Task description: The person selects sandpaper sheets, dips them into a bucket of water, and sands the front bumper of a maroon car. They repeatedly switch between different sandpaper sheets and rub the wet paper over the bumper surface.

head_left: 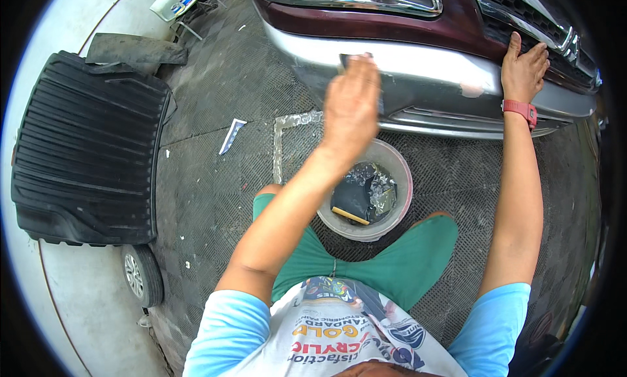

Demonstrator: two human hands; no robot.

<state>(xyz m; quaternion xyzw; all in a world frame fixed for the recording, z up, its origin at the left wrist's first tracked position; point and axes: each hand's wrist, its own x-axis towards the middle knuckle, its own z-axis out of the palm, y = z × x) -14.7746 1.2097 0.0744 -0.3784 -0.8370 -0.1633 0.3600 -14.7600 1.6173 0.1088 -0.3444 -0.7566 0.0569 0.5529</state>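
Front bumper, 12 to 3 o'clock: curved shell, dull silver-grey, bright sheen along its upper face; one pale pinkish patch toward 2 o'clock. Glossy maroon panel above it; chrome-trimmed honeycomb grille at 2 o'clock.

Black sandpaper-like sheet: thin, at the bumper face, 12 to 1 o'clock; a dark corner shows beyond the fingertips, the remainder mostly covered.

Plastic bucket, just off centre toward 3 o'clock: round, translucent grey-white, standing on a dark floor with fine ribbed relief. Inside: a flat black sheet, a narrow tan strip along its lower edge, and wet, glinting surfaces.

Ribbed black liner, 9 o'clock: broad, parallel ridges, raised edge. Spoked wheel with tyre, 8 o'clock.

Pose: hands well apart. Left hand blurred, back upward, fingers together over the sheet and pointing to 12; whether they pinch it or only press, cannot tell. Left elbow bent. Right hand laid on the bumper beside the grille, fingers extended, thumb parted toward 12; forearm nearly straight, red wristwatch on the wrist.
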